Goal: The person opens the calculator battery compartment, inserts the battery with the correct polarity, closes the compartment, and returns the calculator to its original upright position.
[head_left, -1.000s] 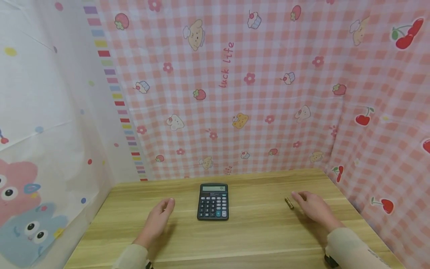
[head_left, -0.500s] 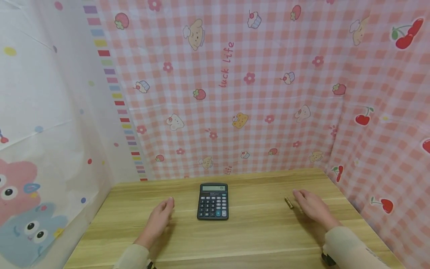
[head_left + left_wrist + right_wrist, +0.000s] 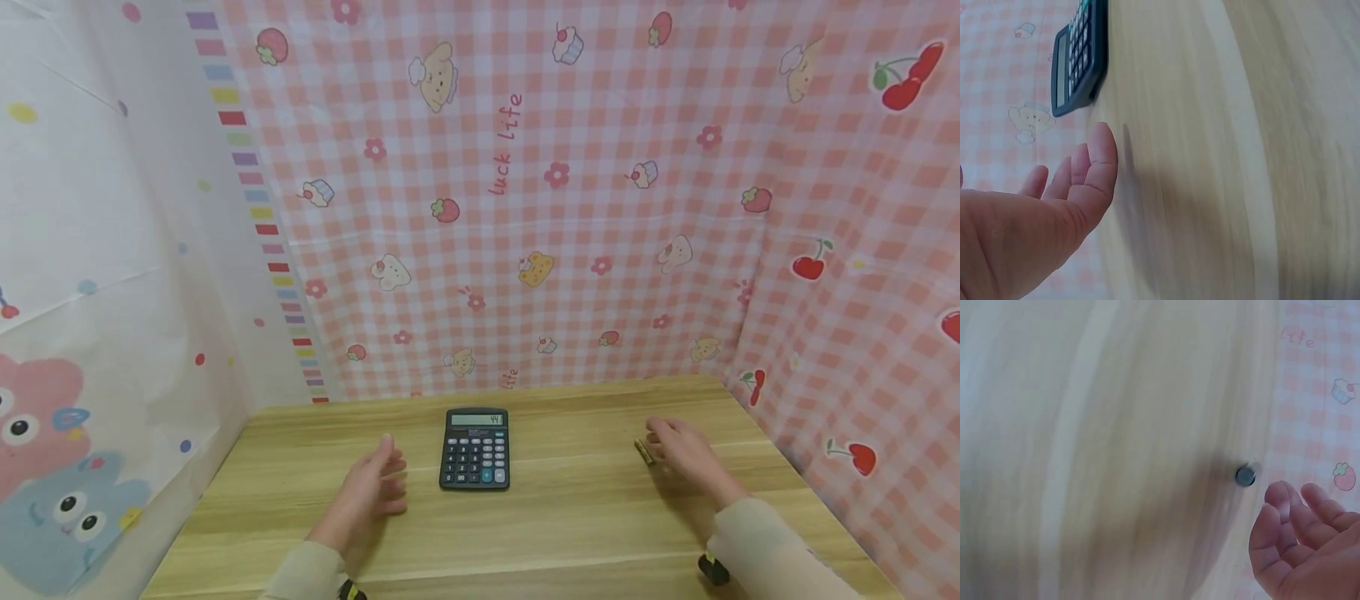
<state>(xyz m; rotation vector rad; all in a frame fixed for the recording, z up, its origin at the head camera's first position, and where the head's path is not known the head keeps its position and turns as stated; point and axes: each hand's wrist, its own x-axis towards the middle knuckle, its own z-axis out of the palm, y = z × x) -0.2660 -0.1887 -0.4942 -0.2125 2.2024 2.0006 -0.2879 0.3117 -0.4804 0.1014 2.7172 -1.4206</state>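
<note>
A dark calculator (image 3: 474,450) with a lit-grey display reading digits lies on the wooden table. My left hand (image 3: 367,485) hovers to its left, apart from it, fingers relaxed and holding nothing. In the left wrist view the calculator (image 3: 1079,59) is beyond the fingertips of that hand (image 3: 1041,219). Toward the right lies a small gold and dark cylinder, seemingly a battery (image 3: 643,452). Beside it my right hand (image 3: 686,454) hangs with loosely bent fingers. The right wrist view shows the battery's round end (image 3: 1245,475) just off those fingertips, with a gap between.
The wooden table (image 3: 555,533) runs back to a pink checked cloth (image 3: 480,208) hung behind it. Another cloth with cherries (image 3: 847,333) hangs on the right, and a white one (image 3: 112,233) on the left. Small dark devices show at both wrists.
My right hand has shifted slightly left, closer to the battery. My left hand has turned and moved slightly right, its fingers now more spread. The calculator and battery stay in place.
</note>
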